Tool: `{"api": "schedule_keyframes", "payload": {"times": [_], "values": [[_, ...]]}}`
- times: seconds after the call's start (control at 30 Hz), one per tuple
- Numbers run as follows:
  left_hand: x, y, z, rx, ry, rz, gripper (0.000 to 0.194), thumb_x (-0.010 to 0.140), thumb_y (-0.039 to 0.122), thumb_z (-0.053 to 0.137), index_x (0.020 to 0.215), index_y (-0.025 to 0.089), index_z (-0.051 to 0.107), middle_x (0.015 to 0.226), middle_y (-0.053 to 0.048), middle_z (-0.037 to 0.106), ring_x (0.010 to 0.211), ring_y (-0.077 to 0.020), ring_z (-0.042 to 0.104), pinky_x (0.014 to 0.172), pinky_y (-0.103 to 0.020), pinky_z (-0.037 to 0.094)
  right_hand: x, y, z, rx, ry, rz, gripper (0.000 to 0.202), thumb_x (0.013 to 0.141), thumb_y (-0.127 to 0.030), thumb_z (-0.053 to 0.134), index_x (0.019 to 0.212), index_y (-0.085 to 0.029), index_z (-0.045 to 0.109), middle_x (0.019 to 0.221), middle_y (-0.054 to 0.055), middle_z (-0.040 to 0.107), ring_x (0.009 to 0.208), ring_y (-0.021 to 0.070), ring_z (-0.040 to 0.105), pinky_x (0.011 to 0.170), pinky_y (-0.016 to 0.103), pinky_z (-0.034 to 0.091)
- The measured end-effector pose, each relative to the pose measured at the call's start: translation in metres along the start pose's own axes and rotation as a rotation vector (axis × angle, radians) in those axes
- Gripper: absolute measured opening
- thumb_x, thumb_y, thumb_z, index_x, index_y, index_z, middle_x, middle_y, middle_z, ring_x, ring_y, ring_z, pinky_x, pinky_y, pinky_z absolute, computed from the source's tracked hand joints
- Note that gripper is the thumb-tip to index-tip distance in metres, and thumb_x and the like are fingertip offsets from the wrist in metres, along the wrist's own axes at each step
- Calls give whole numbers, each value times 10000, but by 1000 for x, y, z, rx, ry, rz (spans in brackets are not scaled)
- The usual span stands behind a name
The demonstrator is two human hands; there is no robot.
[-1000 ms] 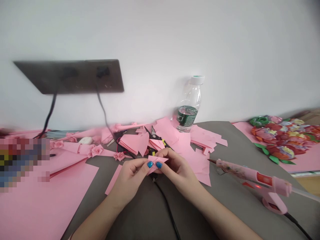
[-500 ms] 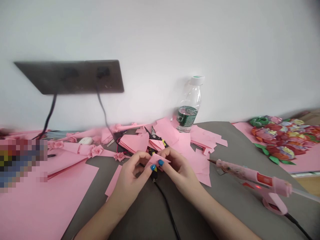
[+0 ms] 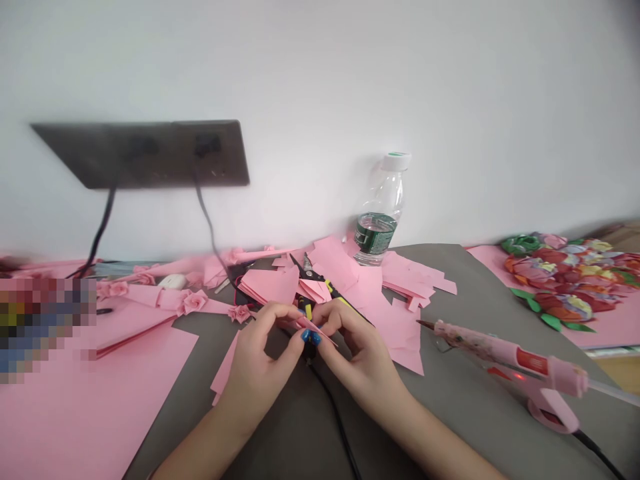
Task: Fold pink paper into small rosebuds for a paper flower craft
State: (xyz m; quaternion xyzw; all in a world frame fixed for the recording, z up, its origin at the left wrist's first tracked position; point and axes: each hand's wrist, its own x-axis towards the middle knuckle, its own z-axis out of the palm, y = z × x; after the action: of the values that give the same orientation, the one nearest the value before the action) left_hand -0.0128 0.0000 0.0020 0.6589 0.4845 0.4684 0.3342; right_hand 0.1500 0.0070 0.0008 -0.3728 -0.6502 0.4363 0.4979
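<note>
Between my two hands is a small folded piece of pink paper (image 3: 314,327), seen nearly edge-on. My left hand (image 3: 265,353) pinches its left side with thumb and forefinger. From the other side my right hand (image 3: 357,343) grips it, the two blue-nailed thumbs almost touching at its lower edge. Just behind the fingers lies a tool with black and yellow handles (image 3: 333,290), partly hidden by my hands. Pink paper pieces (image 3: 270,285) are stacked beyond my left hand, and more cut sheets (image 3: 395,327) spread beyond my right.
A pink glue gun (image 3: 515,360) with a red light rests at the right, its cord trailing off. An upright plastic bottle (image 3: 376,230) stands by the wall. Paper roses (image 3: 193,302) lie left, colourful paper flowers (image 3: 565,273) far right. A black cable (image 3: 333,407) runs beneath my hands.
The pink paper has tilted from showing its flat face to nearly edge-on. Both thumbs have shifted slightly down and closer together; the hands otherwise stay in place.
</note>
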Motion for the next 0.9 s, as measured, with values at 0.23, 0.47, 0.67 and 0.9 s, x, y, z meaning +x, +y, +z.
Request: {"api": "schedule_keyframes", "payload": {"times": [0.23,0.47,0.67,0.9], "values": [[1,-2,-1,154,68,120,257,887,127,568,1076,200,727,1082,-59,766,1012,-190,712,905,-282,559,0,3,3,231,28,125,266,923,-353,621,743,-223,475,869,41,585,804,184,554,688,292,446],[0,-4,-1,194,57,192,303,918,146,557,1153,210,738,1143,-77,767,1052,-205,717,921,-308,577,2,9,3,340,22,230,301,882,-456,678,809,-217,511,830,16,574,784,170,593,717,291,487],[-1,-7,-3,188,9,188,321,945,147,536,1201,210,718,1171,-77,754,1096,-194,693,946,-301,562,3,9,2,363,27,228,308,874,-459,690,783,-220,518,842,27,602,772,168,603,729,309,518],[0,-4,-4,168,-21,232,376,948,103,489,1241,217,695,1205,-73,730,1109,-166,683,937,-249,553,4,8,0,396,6,249,308,864,-450,702,784,-216,518,848,26,612,762,165,591,746,317,505]]}}
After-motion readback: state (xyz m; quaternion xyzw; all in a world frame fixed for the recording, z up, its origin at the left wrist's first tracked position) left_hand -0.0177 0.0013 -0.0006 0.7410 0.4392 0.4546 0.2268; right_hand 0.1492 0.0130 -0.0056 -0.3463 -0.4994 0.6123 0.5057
